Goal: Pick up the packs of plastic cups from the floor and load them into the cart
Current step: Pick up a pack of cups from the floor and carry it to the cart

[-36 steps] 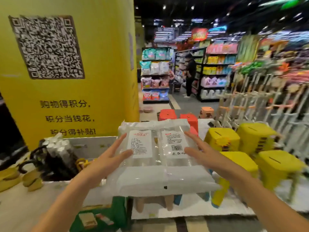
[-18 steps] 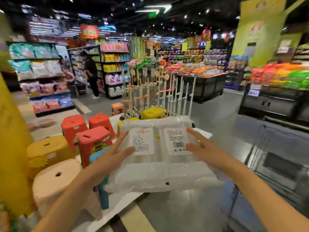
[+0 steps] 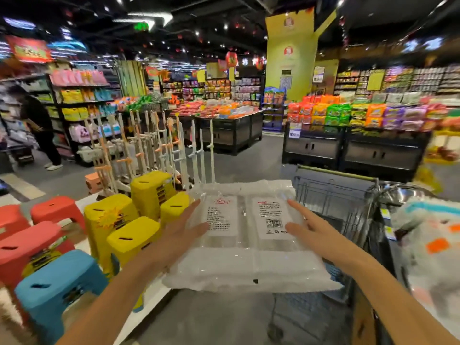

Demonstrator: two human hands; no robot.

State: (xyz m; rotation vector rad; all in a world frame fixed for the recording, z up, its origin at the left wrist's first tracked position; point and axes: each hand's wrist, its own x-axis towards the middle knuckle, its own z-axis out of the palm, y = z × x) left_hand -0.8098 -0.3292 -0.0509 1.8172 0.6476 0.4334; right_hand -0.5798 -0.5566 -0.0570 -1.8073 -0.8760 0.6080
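Two clear plastic packs of cups [image 3: 249, 255] with white printed labels lie side by side, carried at chest height in front of me. My left hand [image 3: 179, 232] presses on their left side and my right hand [image 3: 315, 232] on their right side, fingers straight on the wrap. The packs hang partly over the near left corner of the wire shopping cart [image 3: 333, 195], which stands to the right.
Stacked yellow stools [image 3: 149, 192], red stools [image 3: 29, 245] and a blue stool [image 3: 57, 282] crowd the left. A rack of mop-like poles [image 3: 149, 150] stands behind them. A person [image 3: 42, 128] stands at far-left shelves. A fluffy wrapped item [image 3: 433, 245] sits on the right of the cart.
My view has swung right, away from the yellow pillar and past the stools. The cart has come into view, and the packs held between both hands now reach over it.
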